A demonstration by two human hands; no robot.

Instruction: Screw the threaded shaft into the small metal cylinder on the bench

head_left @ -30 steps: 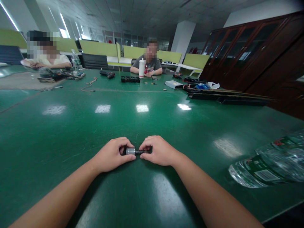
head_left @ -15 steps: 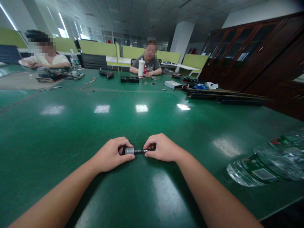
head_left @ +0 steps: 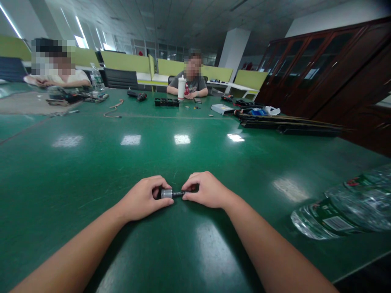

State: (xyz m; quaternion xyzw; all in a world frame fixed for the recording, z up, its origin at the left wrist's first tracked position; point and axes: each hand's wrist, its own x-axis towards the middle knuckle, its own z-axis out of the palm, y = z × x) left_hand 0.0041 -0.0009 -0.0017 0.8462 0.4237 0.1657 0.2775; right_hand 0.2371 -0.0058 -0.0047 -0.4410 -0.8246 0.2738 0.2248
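Observation:
Between thumb and fingers, my left hand grips a short silver cylinder with a dark end, which looks like a small motor. From its right side a thin dark rod sticks out, lying level just over the table. My right hand pinches the rod's far end with thumb and fingertips. Those fingers hide the tip of the rod. The two hands face each other with a small gap between them.
A large clear water bottle lies at the right. Across the table are a white cup, a black part, a power drill, a cord and long dark strips. Two people sit at the far side.
My right hand has slid slightly left along the rod, closer to the silver cylinder. My left hand has stayed in place.

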